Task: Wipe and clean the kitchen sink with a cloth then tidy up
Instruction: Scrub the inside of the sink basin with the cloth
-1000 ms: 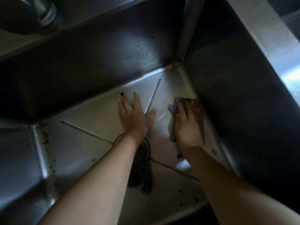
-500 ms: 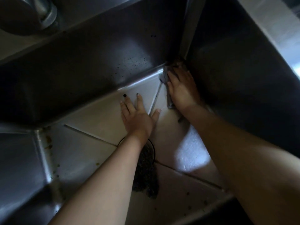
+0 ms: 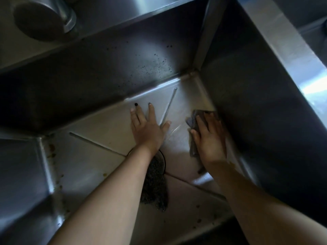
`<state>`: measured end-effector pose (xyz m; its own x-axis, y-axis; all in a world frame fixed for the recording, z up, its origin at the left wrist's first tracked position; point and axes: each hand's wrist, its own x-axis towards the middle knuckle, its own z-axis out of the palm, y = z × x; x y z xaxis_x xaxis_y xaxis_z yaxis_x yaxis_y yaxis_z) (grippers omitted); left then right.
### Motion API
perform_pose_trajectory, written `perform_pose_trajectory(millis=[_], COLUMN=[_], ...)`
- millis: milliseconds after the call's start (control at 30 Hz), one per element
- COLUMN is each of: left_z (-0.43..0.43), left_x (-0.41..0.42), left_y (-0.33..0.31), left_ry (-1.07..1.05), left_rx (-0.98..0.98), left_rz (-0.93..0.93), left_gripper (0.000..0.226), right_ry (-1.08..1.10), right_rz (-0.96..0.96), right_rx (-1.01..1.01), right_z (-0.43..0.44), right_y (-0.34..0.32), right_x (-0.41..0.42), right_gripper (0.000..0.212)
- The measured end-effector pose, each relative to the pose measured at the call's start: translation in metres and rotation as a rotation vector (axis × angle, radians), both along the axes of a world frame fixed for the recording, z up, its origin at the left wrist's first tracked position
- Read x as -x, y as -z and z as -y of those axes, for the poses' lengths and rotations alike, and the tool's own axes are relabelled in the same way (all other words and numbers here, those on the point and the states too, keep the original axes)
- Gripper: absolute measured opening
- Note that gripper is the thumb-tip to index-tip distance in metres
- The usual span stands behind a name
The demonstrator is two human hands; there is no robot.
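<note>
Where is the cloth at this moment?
Head view, right of centre: the cloth lies on the sink floor, pressed under the right hand, beside the foot of the right wall.

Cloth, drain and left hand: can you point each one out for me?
cloth (image 3: 192,120): head view, on the grey bunched edge left uncovered.
drain (image 3: 156,168): head view, on the dark strainer just right of the forearm.
left hand (image 3: 146,132): head view, on the back of the hand.
</note>
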<state>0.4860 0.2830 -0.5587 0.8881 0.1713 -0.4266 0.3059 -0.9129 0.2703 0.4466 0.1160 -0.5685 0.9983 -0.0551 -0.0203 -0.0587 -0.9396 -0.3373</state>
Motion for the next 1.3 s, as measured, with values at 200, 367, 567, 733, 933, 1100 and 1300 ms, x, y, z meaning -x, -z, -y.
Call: perform_pose_trajectory(millis=[200,367,567,733,933,1100,1300], left_z=[-0.001,-0.001,-0.002,-0.004,-0.006,-0.010,-0.013], left_x=[0.000,0.002,0.003,0.000,-0.002,-0.003,-0.003], left_y=[0.006,0.013,0.015,0.015,0.015,0.010,0.005], left_ry=[0.030,0.039,0.041,0.026,0.017,0.032,0.029], left_rx=[-0.033,-0.077,-0.078,-0.045,-0.007,0.029,0.079], left_rz=[0.010,0.052,0.065,0.039,0.004,-0.011,-0.037], left_gripper=[0.083,0.083,0.083,0.084,0.084,0.085,0.084], right_ry=[-0.092,-0.169,-0.170,-0.133,-0.026,-0.028,-0.106], right_rz=[-0.016,-0.003,-0.018,-0.023,-0.026,-0.136,-0.262], right_rx=[-0.011,0.025,0.051,0.032,-0.002,-0.017,0.033], right_z=[-0.003,-0.009,-0.012,-0.011,-0.021,-0.024,-0.018], right_y=[0.000,0.005,0.007,0.003,-0.006,-0.008,-0.014], right_x=[-0.039,-0.084,-0.090,-0.057,0.010,0.019,0.019], right_gripper=[0.045,0.050,0.051,0.048,0.047,0.048,0.057])
